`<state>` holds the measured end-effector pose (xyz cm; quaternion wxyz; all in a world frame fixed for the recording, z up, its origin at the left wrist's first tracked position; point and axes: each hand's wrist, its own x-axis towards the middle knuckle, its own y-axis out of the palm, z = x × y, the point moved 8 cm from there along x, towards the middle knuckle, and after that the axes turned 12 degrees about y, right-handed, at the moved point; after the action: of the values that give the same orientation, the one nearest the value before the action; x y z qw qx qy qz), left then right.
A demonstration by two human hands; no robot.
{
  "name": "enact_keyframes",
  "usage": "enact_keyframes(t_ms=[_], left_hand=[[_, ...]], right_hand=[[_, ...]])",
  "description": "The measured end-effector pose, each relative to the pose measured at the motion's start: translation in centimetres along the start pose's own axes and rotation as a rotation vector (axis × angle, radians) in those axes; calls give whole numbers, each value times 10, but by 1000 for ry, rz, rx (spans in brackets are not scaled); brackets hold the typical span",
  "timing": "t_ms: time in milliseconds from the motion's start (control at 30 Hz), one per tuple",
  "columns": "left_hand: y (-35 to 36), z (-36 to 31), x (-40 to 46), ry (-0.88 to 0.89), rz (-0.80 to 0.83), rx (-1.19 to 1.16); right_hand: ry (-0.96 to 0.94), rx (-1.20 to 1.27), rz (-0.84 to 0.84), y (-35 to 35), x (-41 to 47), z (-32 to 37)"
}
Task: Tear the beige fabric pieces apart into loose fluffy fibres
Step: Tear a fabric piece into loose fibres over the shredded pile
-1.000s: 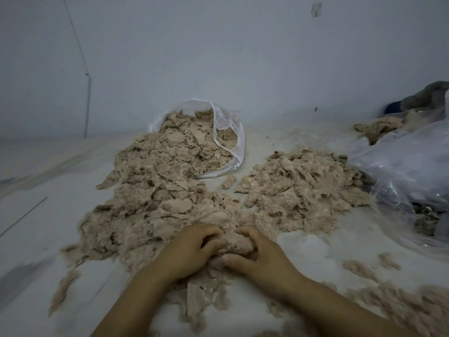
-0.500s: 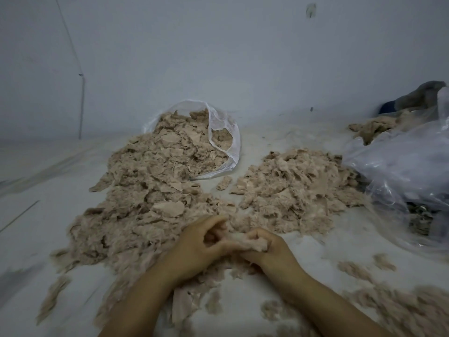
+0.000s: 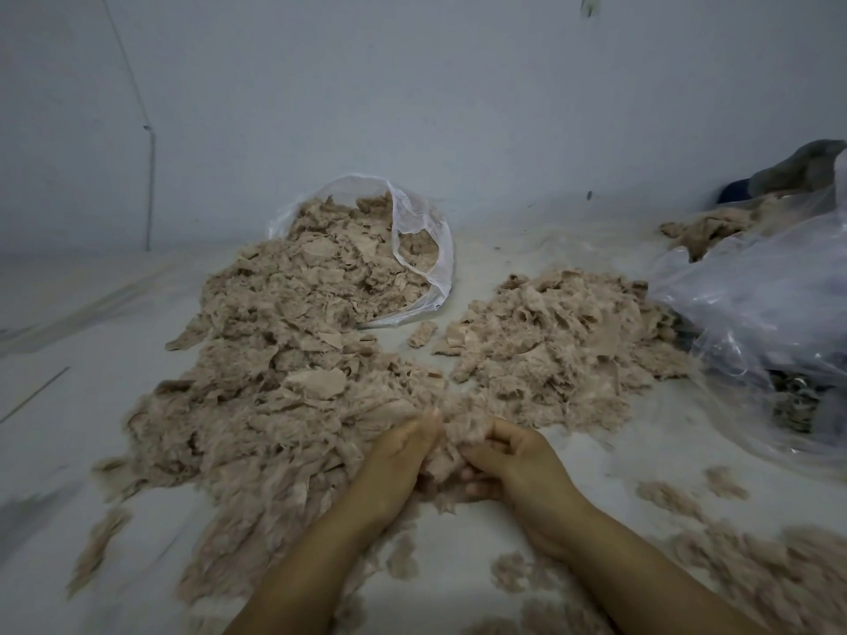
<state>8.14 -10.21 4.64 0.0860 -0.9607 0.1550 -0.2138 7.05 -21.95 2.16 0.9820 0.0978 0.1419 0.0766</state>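
1. Beyond the left hand (image 3: 398, 456), the biggest heap of beige fabric pieces (image 3: 284, 359) is spreading over the pale floor (image 3: 68, 350), running back into the mouth of a clear plastic bag (image 3: 426, 249) that is lying on its side.
2. Past the right hand (image 3: 520, 456), a second heap (image 3: 563, 341) is sitting apart from the first, just beside a crumpled plastic sheet (image 3: 761, 304) on the far right.
3. Near the right forearm, loose fluffy fibres (image 3: 733, 561) are lying scattered in tufts.
4. Between the two hands, one small fabric wad (image 3: 442, 456) is being gripped: the left hand's fingers are curling onto its left edge, and the right hand's thumb and bent fingers are pinching its right edge, both hands nearly touching at the near edge of the biggest heap.
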Motion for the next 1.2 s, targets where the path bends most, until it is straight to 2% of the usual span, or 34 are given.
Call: enact_keyframes(t_ms=[100,233,300,400,500,567,667,800,933,1033,1100,1200], left_hand=[[-2,3,1,-4,-38,48],[-4,-2,4,55,-134,73],[-8,-1,4,45,-174,50],[-11,-1,3,50,-200,23],[-20,-3,3,78,-285,34],[-27,-4,2,109,-342,36],[-22,-2,2,89,-315,19],[-14,1,1,43,-262,-42],[-15,12,-2,-89,-325,-199],[-9,13,-3,-108,-277,-246],[-5,13,-4,-115,-231,-208],[-14,13,-5,-90,-301,-53]], right_hand=[[30,-43,17,1,1,-2],[35,78,64,6,0,-1],[3,9,95,11,-2,0],[-21,-77,48,12,-2,-3],[-14,-49,-1,8,0,-3],[5,8,32,8,0,-3],[-4,11,75,13,-3,-3],[-48,-7,-40,5,-2,0],[-43,-15,-71,-1,0,1],[-77,-58,-83,-1,-1,2],[-95,-95,-65,3,-3,3],[-93,-109,-62,5,-4,3]])
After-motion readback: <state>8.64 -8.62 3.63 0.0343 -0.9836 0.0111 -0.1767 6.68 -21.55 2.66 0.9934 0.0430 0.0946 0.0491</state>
